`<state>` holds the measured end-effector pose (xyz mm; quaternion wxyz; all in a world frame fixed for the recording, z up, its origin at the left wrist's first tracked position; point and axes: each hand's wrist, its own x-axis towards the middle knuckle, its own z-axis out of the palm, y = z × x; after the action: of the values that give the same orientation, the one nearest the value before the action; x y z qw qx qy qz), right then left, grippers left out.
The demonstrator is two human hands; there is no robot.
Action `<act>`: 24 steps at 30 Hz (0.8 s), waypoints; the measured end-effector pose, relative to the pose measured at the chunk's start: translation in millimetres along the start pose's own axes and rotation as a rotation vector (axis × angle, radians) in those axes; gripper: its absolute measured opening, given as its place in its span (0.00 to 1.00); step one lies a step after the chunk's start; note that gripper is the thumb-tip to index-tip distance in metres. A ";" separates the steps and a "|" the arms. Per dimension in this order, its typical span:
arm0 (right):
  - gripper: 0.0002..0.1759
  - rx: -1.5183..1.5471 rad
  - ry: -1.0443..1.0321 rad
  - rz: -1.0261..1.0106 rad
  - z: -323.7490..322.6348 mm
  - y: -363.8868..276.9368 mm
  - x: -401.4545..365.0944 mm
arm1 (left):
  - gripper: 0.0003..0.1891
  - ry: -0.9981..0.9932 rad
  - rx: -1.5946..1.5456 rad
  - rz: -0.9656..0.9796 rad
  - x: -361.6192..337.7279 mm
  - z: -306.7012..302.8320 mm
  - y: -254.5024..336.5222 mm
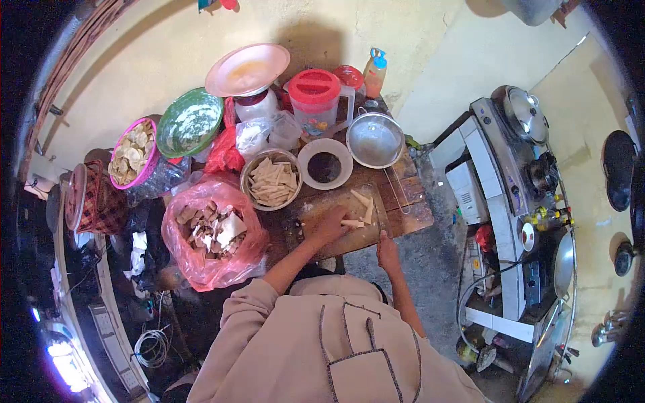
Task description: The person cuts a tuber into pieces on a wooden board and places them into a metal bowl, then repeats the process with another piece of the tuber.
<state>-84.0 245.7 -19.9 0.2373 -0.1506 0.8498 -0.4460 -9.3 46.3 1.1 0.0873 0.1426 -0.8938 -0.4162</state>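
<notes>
Left hand (pixel 328 227) grasps a pale strip (pixel 353 224), its long axis pointing toward the apparent knife (pixel 383 234) clenched in the right hand (pixel 388 251).

Left hand (pixel 329 227) holding pale strip (pixel 353 224); right hand (pixel 388 251) beside board (pixel 334 197).

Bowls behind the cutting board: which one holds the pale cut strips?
The metal bowl, left of the white bowl. It's heaped with pale strips; the white one has only something dark inside.
</notes>
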 end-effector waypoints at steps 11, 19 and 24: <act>0.31 -0.127 -0.094 -0.083 14.4 -15.3 -9.2 | 0.22 0.237 0.262 -0.299 -35.0 -30.4 -12.4; 0.20 -0.249 -0.126 -0.146 29.9 -35.7 -33.1 | 0.30 0.258 0.494 -0.164 -43.9 -15.6 -21.2; 0.18 -0.321 -0.046 -0.188 44.2 -52.4 -39.9 | 0.33 0.115 0.476 -0.203 -42.6 -31.8 -16.2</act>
<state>-24.4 204.9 12.7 0.1867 -0.2754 0.8866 -0.3213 42.6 27.4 7.4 0.0599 0.2714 -0.9412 -0.1920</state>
